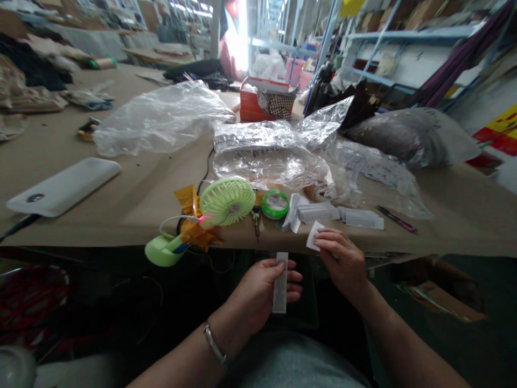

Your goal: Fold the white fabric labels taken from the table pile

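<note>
Brown worktop (133, 215) spans our frame, with a long white rounded-corner device (64, 186) at far left. Left of centre, we see a pale green plastic fan (228, 202) near the front edge. At lower centre, our left hand (260, 293) is half open, thumb over a narrow whitish strip (280, 291) lying across its fingers. Right of centre, near stacked white printed slips (319, 212), our right hand (343, 260) is partly curled, holding a small white piece (313, 237) at its fingertips.
</note>
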`<state>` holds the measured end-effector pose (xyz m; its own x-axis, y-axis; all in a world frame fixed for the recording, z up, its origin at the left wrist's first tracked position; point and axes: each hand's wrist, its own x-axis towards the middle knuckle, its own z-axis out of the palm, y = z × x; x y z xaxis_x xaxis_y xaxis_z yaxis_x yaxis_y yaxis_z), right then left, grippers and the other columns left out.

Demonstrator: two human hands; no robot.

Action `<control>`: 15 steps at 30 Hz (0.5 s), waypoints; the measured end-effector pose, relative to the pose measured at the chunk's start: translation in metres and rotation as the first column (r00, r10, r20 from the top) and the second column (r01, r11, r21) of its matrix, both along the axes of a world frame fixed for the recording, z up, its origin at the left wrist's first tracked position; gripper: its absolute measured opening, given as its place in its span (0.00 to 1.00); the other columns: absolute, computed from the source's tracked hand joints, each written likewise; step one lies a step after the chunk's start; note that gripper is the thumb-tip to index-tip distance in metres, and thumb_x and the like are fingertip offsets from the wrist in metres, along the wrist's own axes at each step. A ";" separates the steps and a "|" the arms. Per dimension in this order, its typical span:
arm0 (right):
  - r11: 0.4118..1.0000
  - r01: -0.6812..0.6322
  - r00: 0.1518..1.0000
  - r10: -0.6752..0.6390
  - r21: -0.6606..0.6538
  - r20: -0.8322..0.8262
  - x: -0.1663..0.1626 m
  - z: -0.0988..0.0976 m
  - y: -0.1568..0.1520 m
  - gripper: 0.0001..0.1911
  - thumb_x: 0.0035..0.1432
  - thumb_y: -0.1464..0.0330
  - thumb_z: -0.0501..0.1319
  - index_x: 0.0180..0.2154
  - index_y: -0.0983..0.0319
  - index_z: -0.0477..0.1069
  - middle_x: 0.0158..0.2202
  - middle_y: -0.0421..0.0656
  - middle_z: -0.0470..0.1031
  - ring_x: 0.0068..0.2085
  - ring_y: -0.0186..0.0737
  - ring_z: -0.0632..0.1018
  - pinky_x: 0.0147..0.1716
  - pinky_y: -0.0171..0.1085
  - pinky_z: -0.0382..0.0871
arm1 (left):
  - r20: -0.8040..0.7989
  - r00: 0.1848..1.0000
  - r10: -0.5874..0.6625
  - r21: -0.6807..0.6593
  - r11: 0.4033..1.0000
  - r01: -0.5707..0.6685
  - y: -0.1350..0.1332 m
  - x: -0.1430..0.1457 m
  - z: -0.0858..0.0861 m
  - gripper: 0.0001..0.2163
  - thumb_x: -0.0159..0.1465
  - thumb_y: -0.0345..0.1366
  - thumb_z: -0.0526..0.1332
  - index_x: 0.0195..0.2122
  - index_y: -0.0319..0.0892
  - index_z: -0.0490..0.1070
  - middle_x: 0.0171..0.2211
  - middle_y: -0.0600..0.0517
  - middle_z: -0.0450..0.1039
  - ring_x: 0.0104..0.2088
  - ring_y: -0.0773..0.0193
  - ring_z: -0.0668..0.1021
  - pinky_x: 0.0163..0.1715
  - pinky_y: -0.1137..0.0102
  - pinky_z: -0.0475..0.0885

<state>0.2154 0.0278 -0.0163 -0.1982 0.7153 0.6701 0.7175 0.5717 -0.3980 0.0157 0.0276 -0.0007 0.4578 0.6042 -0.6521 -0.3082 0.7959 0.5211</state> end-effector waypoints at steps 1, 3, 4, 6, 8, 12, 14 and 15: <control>0.997 -0.079 0.997 0.079 -0.016 -0.019 -0.008 0.003 -0.006 0.08 0.60 0.74 0.58 0.38 0.59 0.74 0.38 0.45 0.78 0.47 0.43 0.75 0.46 0.45 0.71 | 0.038 0.999 -0.004 -0.005 1.000 0.005 0.000 0.000 0.000 0.07 0.61 0.31 0.58 0.39 0.33 0.72 0.29 0.45 0.76 0.25 0.63 0.78 0.29 0.67 0.74; 0.972 -0.233 0.973 0.233 -0.022 0.002 -0.024 0.008 -0.016 0.07 0.60 0.73 0.58 0.37 0.58 0.74 0.37 0.44 0.78 0.47 0.43 0.75 0.45 0.45 0.71 | 0.127 0.992 0.008 0.008 1.000 -0.010 0.000 0.001 -0.002 0.07 0.59 0.30 0.60 0.36 0.33 0.73 0.27 0.46 0.76 0.24 0.64 0.77 0.27 0.69 0.73; 0.957 -0.288 0.957 0.289 -0.022 0.029 -0.032 0.009 -0.020 0.07 0.60 0.72 0.58 0.36 0.58 0.74 0.36 0.43 0.78 0.46 0.42 0.76 0.45 0.45 0.71 | 0.167 0.986 0.023 0.018 0.999 -0.027 0.000 0.001 -0.002 0.06 0.57 0.29 0.62 0.34 0.33 0.74 0.26 0.47 0.75 0.23 0.66 0.76 0.26 0.71 0.71; 0.937 -0.348 0.934 0.349 -0.030 0.081 -0.042 0.008 -0.024 0.07 0.60 0.72 0.58 0.35 0.59 0.74 0.34 0.42 0.78 0.44 0.41 0.76 0.47 0.44 0.70 | 0.216 0.974 0.062 0.019 0.998 -0.068 0.000 0.001 -0.003 0.04 0.54 0.28 0.64 0.30 0.32 0.74 0.24 0.49 0.74 0.21 0.69 0.74 0.22 0.75 0.67; 0.930 -0.364 0.924 0.366 -0.046 0.109 -0.047 0.005 -0.025 0.07 0.60 0.73 0.58 0.34 0.59 0.74 0.34 0.42 0.78 0.44 0.39 0.76 0.49 0.44 0.68 | 0.234 0.969 0.081 -0.002 0.997 -0.083 -0.001 0.001 -0.002 0.03 0.53 0.27 0.64 0.28 0.32 0.74 0.22 0.49 0.73 0.20 0.70 0.73 0.20 0.76 0.64; 0.918 -0.391 0.910 0.397 -0.072 0.119 -0.047 -0.001 -0.025 0.08 0.59 0.76 0.58 0.35 0.59 0.73 0.35 0.41 0.78 0.46 0.39 0.75 0.50 0.43 0.67 | 0.242 0.965 0.098 -0.037 0.995 -0.092 -0.002 -0.002 0.000 0.04 0.53 0.30 0.65 0.26 0.33 0.74 0.22 0.51 0.72 0.20 0.71 0.72 0.21 0.76 0.63; 0.912 -0.405 0.905 0.410 -0.069 0.113 -0.047 -0.002 -0.026 0.08 0.59 0.77 0.58 0.35 0.60 0.73 0.35 0.41 0.78 0.46 0.39 0.75 0.50 0.43 0.67 | 0.226 0.968 0.106 -0.024 0.994 -0.103 -0.003 -0.002 -0.001 0.04 0.52 0.30 0.66 0.26 0.33 0.74 0.23 0.51 0.73 0.21 0.70 0.72 0.22 0.75 0.62; 0.911 -0.406 0.905 0.411 -0.065 0.110 -0.047 -0.002 -0.027 0.08 0.58 0.77 0.58 0.35 0.60 0.73 0.35 0.41 0.78 0.46 0.40 0.75 0.50 0.43 0.68 | 0.219 0.971 0.100 -0.011 0.995 -0.100 -0.003 -0.002 -0.001 0.05 0.51 0.30 0.67 0.26 0.33 0.74 0.23 0.50 0.73 0.21 0.70 0.72 0.22 0.75 0.62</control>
<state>0.1679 0.0007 -0.0184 -0.5552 0.5796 0.5966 0.4676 0.8107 -0.3525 0.0134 0.0248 -0.0015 0.5266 0.6541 -0.5429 -0.4930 0.7553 0.4318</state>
